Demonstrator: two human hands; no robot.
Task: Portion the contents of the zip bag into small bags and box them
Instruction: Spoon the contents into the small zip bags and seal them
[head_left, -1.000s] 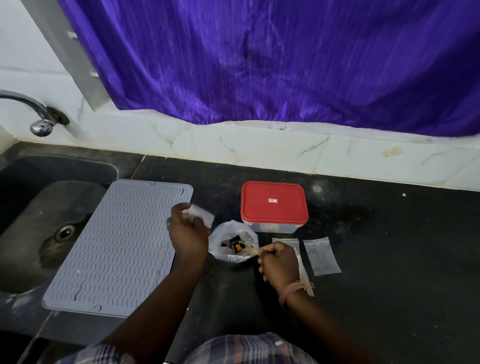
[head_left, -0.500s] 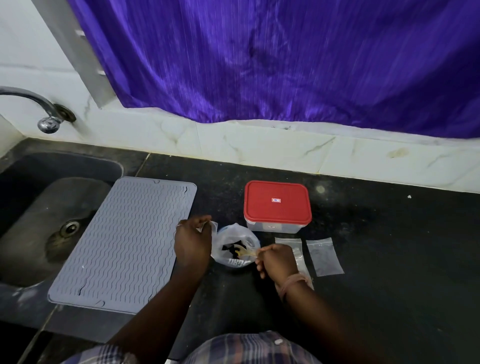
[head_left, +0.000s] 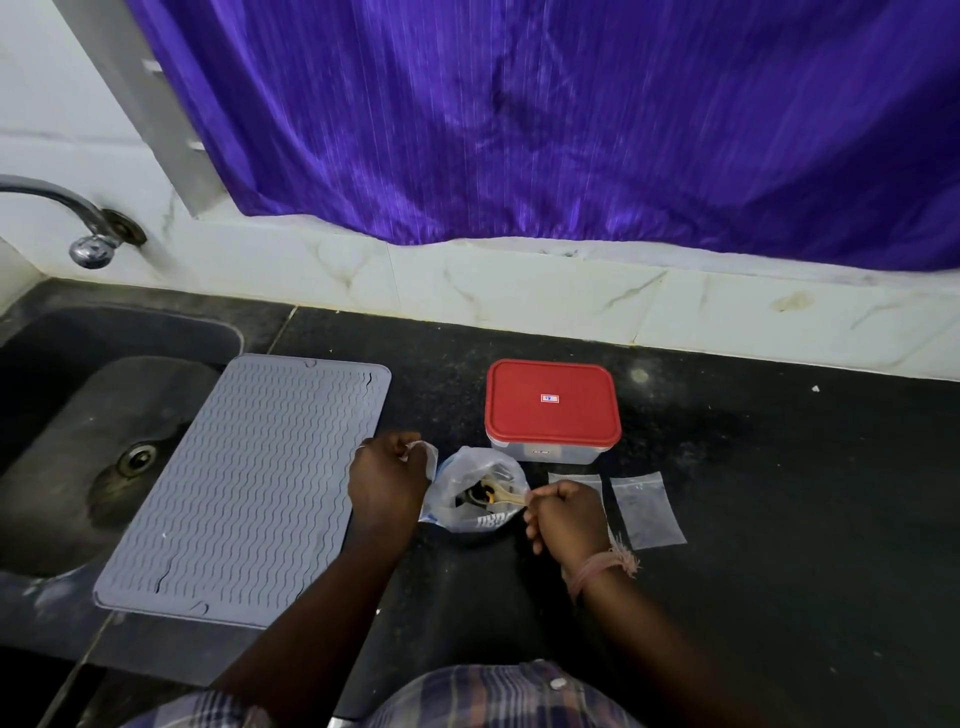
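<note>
The fingers (head_left: 387, 457) of the left hand (head_left: 387, 480) were curled round one edge of the zip bag (head_left: 475, 496), pinching the plastic; those of the right hand (head_left: 566, 514) were curled on the opposite edge, so the mouth was pulled wide between them.

The risk, as I judged it, was spillage: the bag sat slumped on the dark tabletop (head_left: 753, 519), held only at two points of thin film, and a sharper tug or a slipped pinch could tip it and scatter the pieces. The box (head_left: 552, 410) just behind was lidded, so nothing could go in until a hand came free.

The bag was clear, crumpled and soft, printed near its base, with small dark and yellowish items inside, too small to name. Two small bags (head_left: 647, 512) lay flat just right of the right hand, apparently unfilled.
</note>
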